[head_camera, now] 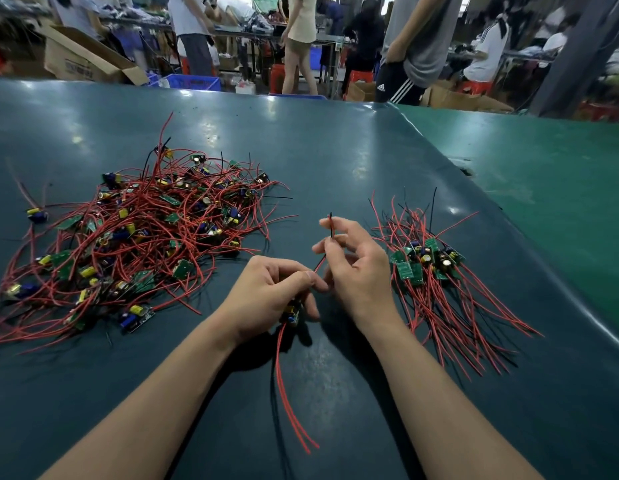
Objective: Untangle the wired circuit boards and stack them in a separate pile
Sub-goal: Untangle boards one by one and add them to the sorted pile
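Observation:
A big tangled heap of small green circuit boards (134, 237) with red and black wires covers the left of the dark table. On the right lies a neater pile of boards (425, 263), their wires fanned out toward me and away. Between them, my left hand (270, 296) is shut on one circuit board (291, 313), whose two long red wires (287, 393) trail down toward me. My right hand (356, 268) pinches that board's upper red and black wire ends (330, 226) between thumb and fingers, holding them upright.
The dark green table mat (335, 150) ends at a raised edge on the right, beside a lighter green surface (543, 161). One stray board (37, 214) lies at far left. People, cardboard boxes (83, 60) and blue crates (193, 81) stand beyond the table's far edge.

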{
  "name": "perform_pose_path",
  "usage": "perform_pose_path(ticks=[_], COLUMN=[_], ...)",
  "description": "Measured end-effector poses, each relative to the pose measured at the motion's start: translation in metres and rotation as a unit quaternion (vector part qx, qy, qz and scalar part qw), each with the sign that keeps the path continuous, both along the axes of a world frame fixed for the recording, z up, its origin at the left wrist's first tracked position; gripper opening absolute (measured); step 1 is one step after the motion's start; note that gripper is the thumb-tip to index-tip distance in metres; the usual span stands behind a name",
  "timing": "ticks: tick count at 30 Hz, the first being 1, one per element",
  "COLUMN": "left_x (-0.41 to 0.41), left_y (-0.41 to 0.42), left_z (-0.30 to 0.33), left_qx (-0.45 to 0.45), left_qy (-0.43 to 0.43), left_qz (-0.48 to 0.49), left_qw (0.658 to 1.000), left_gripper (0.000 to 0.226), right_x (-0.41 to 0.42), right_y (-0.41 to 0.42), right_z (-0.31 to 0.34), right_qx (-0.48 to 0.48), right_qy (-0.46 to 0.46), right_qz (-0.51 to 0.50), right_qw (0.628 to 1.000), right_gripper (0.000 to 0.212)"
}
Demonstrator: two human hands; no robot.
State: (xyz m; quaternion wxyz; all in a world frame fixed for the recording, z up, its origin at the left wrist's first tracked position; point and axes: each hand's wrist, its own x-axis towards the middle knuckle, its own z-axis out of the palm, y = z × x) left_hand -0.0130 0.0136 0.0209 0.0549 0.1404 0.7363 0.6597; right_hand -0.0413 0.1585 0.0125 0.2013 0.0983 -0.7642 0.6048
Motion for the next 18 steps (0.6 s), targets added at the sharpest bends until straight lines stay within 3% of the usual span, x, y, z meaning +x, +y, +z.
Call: perform_pose_path(ticks=[4,7,12,18], left_x=[0.0014,0.0015,0.0023,0.0020], left_y=[0.0002,0.0001,-0.0002,0.0004], left_z=[0.0008,0.0004,0.0000,0.0034], left_qx=[0.003,0.007,-0.003,0.004], left_qy=[-0.006,-0.014,-0.021,-0.028], left_qz=[-0.013,-0.017,-0.016,-0.011], left_qw=[1.000,1.000,1.000,1.000], left_gripper=[0.019,0.023,0.029,0.031], right_x=[-0.0012,-0.0010,-0.0013,-0.0023], right_y=[0.0013,0.0003,0.0033,0.0016], right_z=[0.0016,0.0023,0.0040,0.0033], right_qx=[-0.085,-0.081,-0.124,-0.127], right_qy=[-0.052,-0.058,-0.083,-0.070], right_qz=[0.022,0.022,0.034,0.017], right_qw=[0.995,0.995,0.988,0.989], right_gripper=[0.028,0.035,0.024,0.025])
